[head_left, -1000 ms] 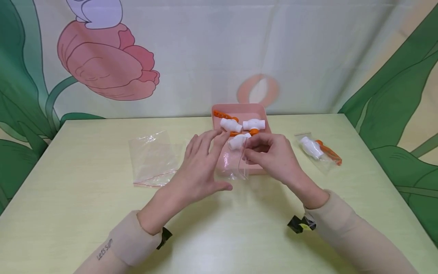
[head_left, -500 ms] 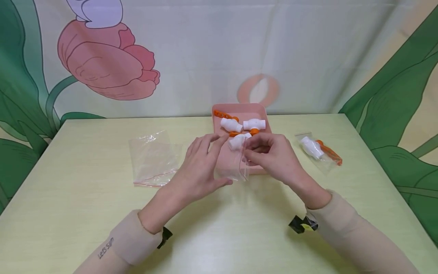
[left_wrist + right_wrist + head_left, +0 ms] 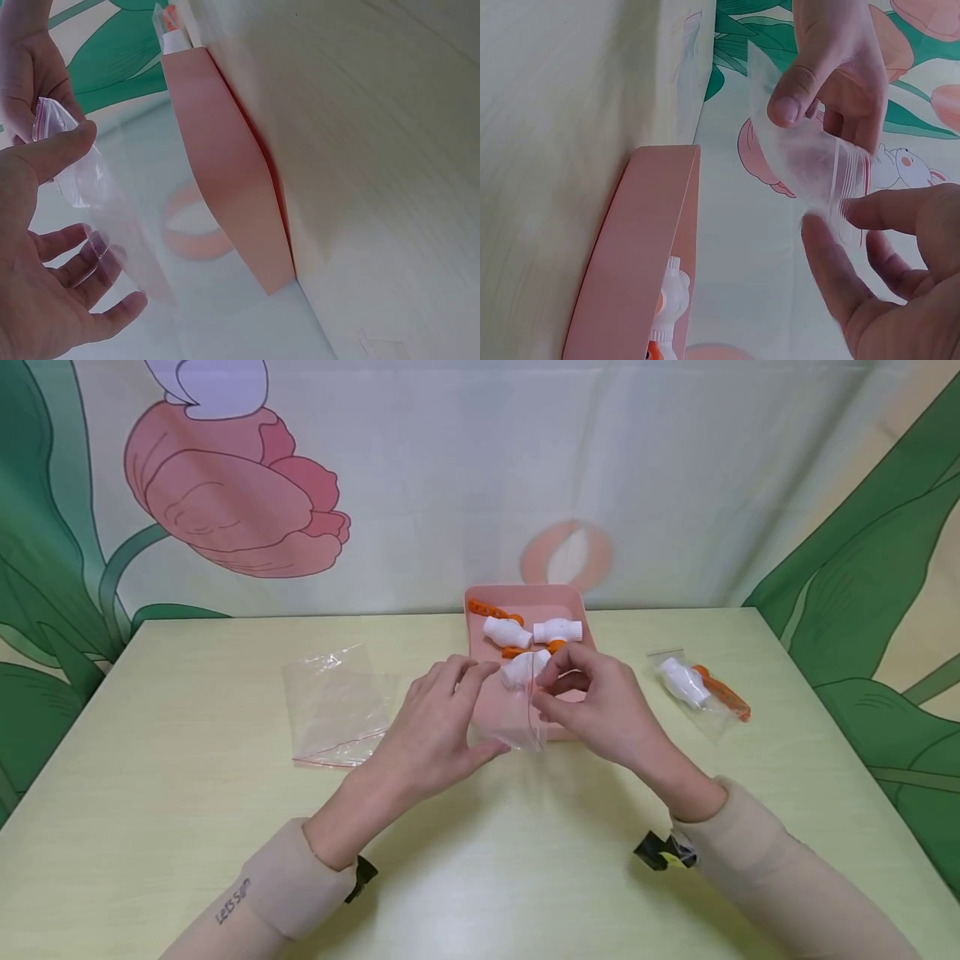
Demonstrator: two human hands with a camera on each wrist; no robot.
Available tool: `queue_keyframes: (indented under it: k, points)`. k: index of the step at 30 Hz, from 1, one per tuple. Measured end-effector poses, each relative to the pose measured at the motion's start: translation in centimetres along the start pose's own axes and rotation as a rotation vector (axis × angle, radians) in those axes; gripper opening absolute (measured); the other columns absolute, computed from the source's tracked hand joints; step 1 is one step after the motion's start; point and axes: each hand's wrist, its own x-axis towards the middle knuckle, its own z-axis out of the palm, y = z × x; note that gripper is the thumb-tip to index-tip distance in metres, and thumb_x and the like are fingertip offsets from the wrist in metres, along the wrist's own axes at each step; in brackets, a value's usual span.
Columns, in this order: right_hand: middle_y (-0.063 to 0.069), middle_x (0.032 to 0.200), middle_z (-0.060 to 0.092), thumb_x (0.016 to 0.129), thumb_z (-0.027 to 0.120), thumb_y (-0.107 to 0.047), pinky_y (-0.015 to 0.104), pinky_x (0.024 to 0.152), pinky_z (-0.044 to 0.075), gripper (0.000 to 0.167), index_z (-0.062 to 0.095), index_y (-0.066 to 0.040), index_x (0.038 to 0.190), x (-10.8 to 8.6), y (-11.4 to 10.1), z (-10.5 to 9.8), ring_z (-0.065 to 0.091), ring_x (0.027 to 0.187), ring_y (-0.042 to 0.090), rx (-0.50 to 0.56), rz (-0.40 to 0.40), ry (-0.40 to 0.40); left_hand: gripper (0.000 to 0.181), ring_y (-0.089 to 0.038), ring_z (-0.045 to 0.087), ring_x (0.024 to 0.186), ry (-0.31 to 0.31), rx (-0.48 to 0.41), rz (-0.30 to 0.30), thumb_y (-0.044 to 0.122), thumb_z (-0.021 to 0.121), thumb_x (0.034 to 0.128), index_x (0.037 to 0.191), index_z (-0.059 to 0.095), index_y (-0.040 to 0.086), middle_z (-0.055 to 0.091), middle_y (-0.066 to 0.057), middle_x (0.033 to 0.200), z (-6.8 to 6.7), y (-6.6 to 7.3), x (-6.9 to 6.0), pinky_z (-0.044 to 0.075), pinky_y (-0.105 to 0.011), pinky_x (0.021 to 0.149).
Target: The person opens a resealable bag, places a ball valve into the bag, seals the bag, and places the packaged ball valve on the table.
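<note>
A small clear zip bag [image 3: 810, 161] with a red line along its mouth is held up in front of the pink tray [image 3: 555, 599]. The left hand [image 3: 435, 731] holds its body, thumb on the near side and fingers behind. At the mouth, the right hand [image 3: 603, 706] pinches the zip edge between thumb and index finger. Nothing shows inside the bag. Several white ball valves with orange handles lie in the tray beyond the hands, among them one at the upper left [image 3: 507, 633] and one at the right [image 3: 557, 632]. The hands partly hide the tray's near part.
Flat clear zip bags [image 3: 337, 710] lie on the table left of the tray. To the right rests a bag [image 3: 705, 718] with a white ball valve and orange handle inside. The table's back edge meets a printed curtain [image 3: 420, 510].
The bag's mouth has shifted slightly and its zip edge looks straighter. The left thumb has risen a little toward the bag. Tray, valves and other bags stay where they were.
</note>
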Motion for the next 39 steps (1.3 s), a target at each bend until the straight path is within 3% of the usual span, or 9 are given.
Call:
queue_keyframes:
  k: [5, 8, 13, 18, 27, 35, 39]
  points:
    - [0.004, 0.087, 0.063, 0.086, 0.083, -0.006, 0.029, 0.068, 0.052, 0.010, 0.074, -0.006, 0.091, -0.1, -0.2, 0.1, 0.060, 0.077, 0.018, -0.171, -0.097, 0.033, 0.080, -0.030, 0.052, 0.116, 0.001, 0.027, -0.014, 0.033, 0.091, 0.0793, 0.142, 0.052, 0.003, 0.054, -0.011, 0.126, 0.0, 0.1, -0.1, 0.045, -0.052, 0.097]
    - [0.004, 0.079, 0.058, 0.086, 0.083, -0.008, 0.029, 0.060, 0.042, 0.007, 0.078, -0.008, 0.091, -0.1, -0.3, 0.1, 0.052, 0.070, 0.019, -0.219, -0.095, 0.021, 0.079, -0.031, 0.052, 0.116, 0.002, 0.057, -0.014, 0.033, 0.090, 0.0796, 0.143, 0.052, 0.003, 0.054, -0.011, 0.126, 0.0, 0.1, -0.1, 0.044, -0.052, 0.096]
    - [0.002, 0.073, 0.059, 0.089, 0.080, -0.008, 0.027, 0.053, 0.042, 0.005, 0.079, -0.007, 0.094, 0.1, -0.6, -0.1, 0.053, 0.062, 0.018, -0.231, -0.051, -0.046, 0.078, -0.030, 0.052, 0.114, 0.007, 0.095, -0.003, 0.032, 0.090, 0.0801, 0.143, 0.052, 0.003, 0.054, -0.011, 0.126, -0.1, 0.3, -0.2, 0.043, -0.053, 0.096]
    - [0.001, 0.079, 0.067, 0.090, 0.077, -0.008, 0.028, 0.055, 0.049, 0.006, 0.079, -0.006, 0.096, 0.3, -0.8, -0.2, 0.060, 0.066, 0.017, -0.209, 0.003, -0.089, 0.077, -0.031, 0.053, 0.113, 0.025, 0.115, 0.020, 0.031, 0.089, 0.0806, 0.142, 0.053, 0.003, 0.054, -0.011, 0.125, -0.1, 0.5, -0.2, 0.044, -0.053, 0.096]
    - [0.002, 0.095, 0.074, 0.090, 0.078, -0.005, 0.034, 0.077, 0.059, 0.014, 0.080, -0.006, 0.104, 0.3, -1.1, -0.3, 0.070, 0.086, 0.016, -0.174, 0.032, -0.098, 0.074, -0.033, 0.052, 0.116, 0.047, 0.173, 0.022, 0.029, 0.090, 0.0803, 0.140, 0.054, 0.003, 0.056, -0.013, 0.127, -0.2, 0.7, -0.3, 0.042, -0.053, 0.098]
    - [0.013, 0.101, 0.073, 0.098, 0.062, 0.003, 0.032, 0.076, 0.061, 0.018, 0.072, 0.006, 0.113, 0.2, -1.2, -0.1, 0.073, 0.087, 0.023, 0.045, 0.105, -0.124, 0.075, -0.032, 0.052, 0.114, 0.049, 0.248, 0.033, 0.030, 0.090, 0.0796, 0.140, 0.054, 0.004, 0.055, -0.013, 0.126, -0.1, 0.8, -0.3, 0.042, -0.052, 0.096]
    - [0.015, 0.106, 0.071, 0.099, 0.062, 0.003, 0.033, 0.077, 0.061, 0.018, 0.068, 0.005, 0.116, 0.2, -1.0, 0.1, 0.073, 0.090, 0.024, 0.062, 0.117, -0.136, 0.075, -0.032, 0.053, 0.114, 0.063, 0.243, 0.041, 0.030, 0.091, 0.0794, 0.139, 0.055, 0.004, 0.056, -0.013, 0.125, -0.1, 0.9, -0.3, 0.043, -0.052, 0.095]
